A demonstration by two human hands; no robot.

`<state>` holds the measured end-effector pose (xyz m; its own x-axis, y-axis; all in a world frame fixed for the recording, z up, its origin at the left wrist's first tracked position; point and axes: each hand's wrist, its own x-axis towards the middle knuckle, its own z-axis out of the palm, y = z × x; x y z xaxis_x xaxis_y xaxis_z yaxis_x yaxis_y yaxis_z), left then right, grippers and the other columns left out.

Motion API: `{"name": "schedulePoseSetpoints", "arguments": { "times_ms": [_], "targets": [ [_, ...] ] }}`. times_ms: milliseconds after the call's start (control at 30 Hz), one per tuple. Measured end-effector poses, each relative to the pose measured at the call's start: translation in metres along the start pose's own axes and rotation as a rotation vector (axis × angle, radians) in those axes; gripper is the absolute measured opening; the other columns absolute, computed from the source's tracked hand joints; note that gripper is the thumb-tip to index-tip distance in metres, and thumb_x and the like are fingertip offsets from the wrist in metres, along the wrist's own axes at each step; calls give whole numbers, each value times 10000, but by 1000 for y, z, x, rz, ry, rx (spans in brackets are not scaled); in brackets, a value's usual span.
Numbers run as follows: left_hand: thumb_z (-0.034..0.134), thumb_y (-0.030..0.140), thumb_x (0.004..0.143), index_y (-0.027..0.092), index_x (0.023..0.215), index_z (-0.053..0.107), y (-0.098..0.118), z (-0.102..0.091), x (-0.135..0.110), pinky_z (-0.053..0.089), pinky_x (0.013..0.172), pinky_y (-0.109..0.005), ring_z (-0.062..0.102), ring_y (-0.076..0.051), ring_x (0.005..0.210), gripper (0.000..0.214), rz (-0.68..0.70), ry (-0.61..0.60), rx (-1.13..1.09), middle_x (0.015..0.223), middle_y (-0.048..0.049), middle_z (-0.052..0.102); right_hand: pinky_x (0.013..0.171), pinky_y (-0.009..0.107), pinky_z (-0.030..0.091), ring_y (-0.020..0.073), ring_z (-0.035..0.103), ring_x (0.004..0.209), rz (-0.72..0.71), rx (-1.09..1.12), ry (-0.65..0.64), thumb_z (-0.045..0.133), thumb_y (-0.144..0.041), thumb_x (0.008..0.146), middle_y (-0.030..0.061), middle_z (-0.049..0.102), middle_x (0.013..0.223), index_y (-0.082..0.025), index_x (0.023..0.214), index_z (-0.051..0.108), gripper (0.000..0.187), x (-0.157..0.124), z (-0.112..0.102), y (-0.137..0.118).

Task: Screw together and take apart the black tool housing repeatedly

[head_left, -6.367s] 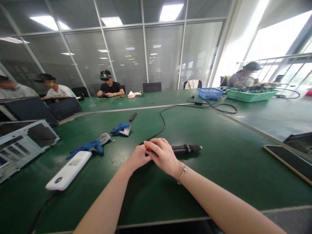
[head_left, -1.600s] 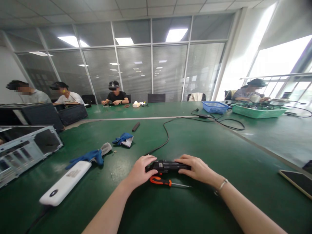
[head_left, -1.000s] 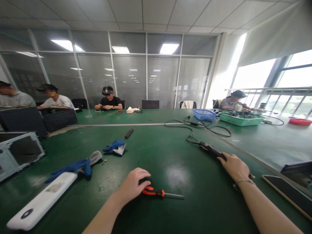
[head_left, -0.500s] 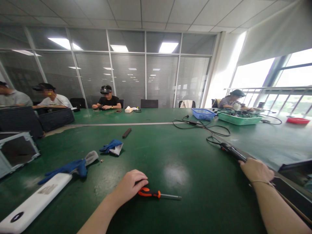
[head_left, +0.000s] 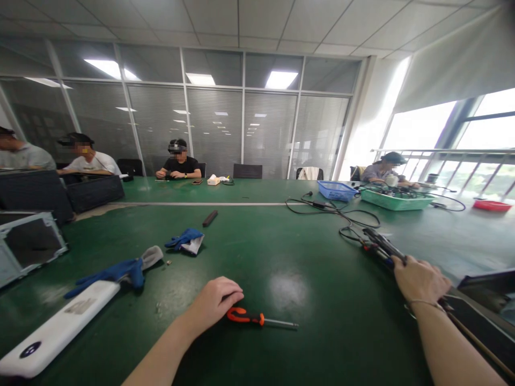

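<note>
here we are at the green table (head_left: 281, 252), and our left hand (head_left: 215, 300) is on the near side, left of the middle, its fingers curled and held together. right beside its thumb lies the screwdriver (head_left: 257, 319), orange-and-black handle to the left, metal shaft pointing right, flat on the tabletop; whether our fingertips touch that handle, we cannot tell.

over to the right, our right hand (head_left: 420, 281) has its fingers clamped on the dark corded tool (head_left: 382, 245), which slants away toward the far side, near the looped black cable (head_left: 321, 205). a dark flat panel (head_left: 483, 316) sits just beside that wrist.

on the left we've got the white device (head_left: 68, 324), long and slim, with one blue-and-grey glove (head_left: 120, 273) at its far end and a second glove (head_left: 187, 240) farther off. beyond them, we spot a small dark bar (head_left: 210, 218).

far right, it's a blue basket (head_left: 337, 192) beside a green basket (head_left: 396, 200) loaded with a dark tangle, then a red tray (head_left: 492, 206). four other people sit around the far side, three left, one right.
</note>
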<state>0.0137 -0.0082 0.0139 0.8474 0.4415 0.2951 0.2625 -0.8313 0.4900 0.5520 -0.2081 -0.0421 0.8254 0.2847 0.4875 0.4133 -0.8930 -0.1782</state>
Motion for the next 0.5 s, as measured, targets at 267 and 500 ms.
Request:
{"name": "schedulePoseSetpoints", "arguments": {
  "times_ms": [267, 500],
  "targets": [
    [484, 316, 948, 215, 997, 718, 1, 0, 0, 468, 885, -276, 632, -170, 952, 260, -1, -10, 4, 992, -29, 716, 711, 394, 453, 326, 608, 925, -172, 48, -112, 310, -593, 877, 165, 671, 995, -189, 1116, 678, 597, -10, 14, -21],
    [495, 305, 945, 202, 971, 720, 0, 0, -2, 463, 869, -264, 633, -168, 926, 248, 33, -2, 9, 961, -30, 718, 717, 403, 462, 353, 592, 980, -258, 47, -177, 375, -576, 856, 158, 663, 1037, -223, 1015, 728, 524, -23, 29, -37]
  ]
}}
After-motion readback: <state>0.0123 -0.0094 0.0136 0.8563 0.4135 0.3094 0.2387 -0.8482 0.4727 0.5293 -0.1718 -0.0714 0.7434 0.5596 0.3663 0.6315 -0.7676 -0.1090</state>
